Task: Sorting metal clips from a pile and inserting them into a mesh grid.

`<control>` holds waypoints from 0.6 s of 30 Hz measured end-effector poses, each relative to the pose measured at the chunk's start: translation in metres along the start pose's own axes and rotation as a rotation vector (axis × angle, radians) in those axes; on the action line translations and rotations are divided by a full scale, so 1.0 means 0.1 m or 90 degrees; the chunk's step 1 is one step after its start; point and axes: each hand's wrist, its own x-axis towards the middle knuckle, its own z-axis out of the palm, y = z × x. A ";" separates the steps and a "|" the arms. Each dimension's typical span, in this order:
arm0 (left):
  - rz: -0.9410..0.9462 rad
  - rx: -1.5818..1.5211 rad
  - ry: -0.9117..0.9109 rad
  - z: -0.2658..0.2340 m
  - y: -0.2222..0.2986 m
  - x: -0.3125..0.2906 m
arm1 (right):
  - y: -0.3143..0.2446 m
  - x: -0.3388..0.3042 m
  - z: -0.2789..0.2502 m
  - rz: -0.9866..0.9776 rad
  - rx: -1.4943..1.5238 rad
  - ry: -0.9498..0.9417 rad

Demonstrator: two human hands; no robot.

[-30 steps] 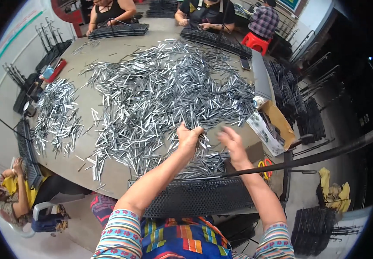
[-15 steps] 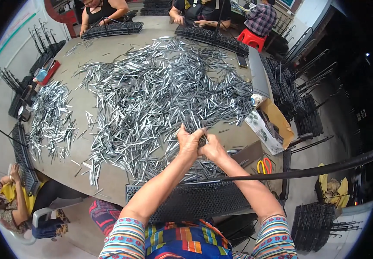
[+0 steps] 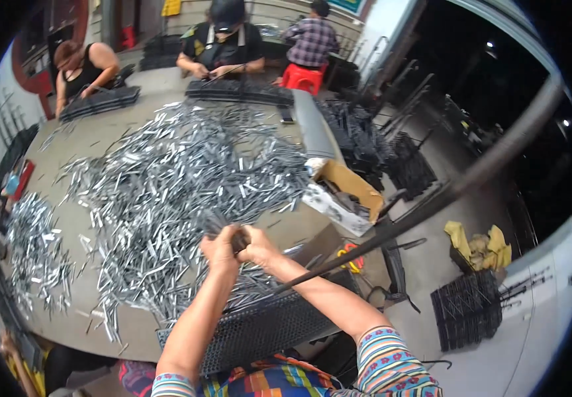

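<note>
Sleeves: striped, both pushed up nr elbows; forearms bare.
Forearms: L rises steeply, leaning a bit R; R slants fwd & inward from lower R, w/ black bar (image 3: 392, 231) crossing it.
Perf. tray: black perforated tray (image 3: 259, 337) along near edge of bench (image 3: 134, 321), under the forearms.
Hands: together, just past tray. L hand (image 3: 220, 246) wrapped round strip bundle (image 3: 214, 221), thumb side up. R hand (image 3: 258, 247) close against it at bundle's near end, knuckles outward; fingers hidden, can't tell if it grips too.
Bundle: metal strips, held btwn hands, far ends fanned fwd & blurred, above near part of pile.
Pile: loose silvery strips (image 3: 160, 172), mid-bench, spreading twd far edge; smaller heap (image 3: 38, 248) nr L edge.
R edge: scissors (image 3: 354, 259) nr near R corner, partly hidden; open box (image 3: 359, 185) farther up.
Far edge: 2 black trays (image 3: 239, 91), co-worker (image 3: 223, 49) behind one, another (image 3: 87, 66) behind the other.
</note>
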 end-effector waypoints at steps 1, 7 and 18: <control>-0.016 -0.051 0.013 0.00 0.03 0.04 | -0.11 -0.07 -0.01 0.027 0.149 -0.031; 0.072 -0.118 -0.064 0.21 0.20 -0.06 | -0.19 -0.07 -0.14 0.312 0.411 0.105; -0.008 -0.124 -0.123 0.27 -0.09 -0.20 | -0.49 0.06 0.23 0.101 0.444 0.267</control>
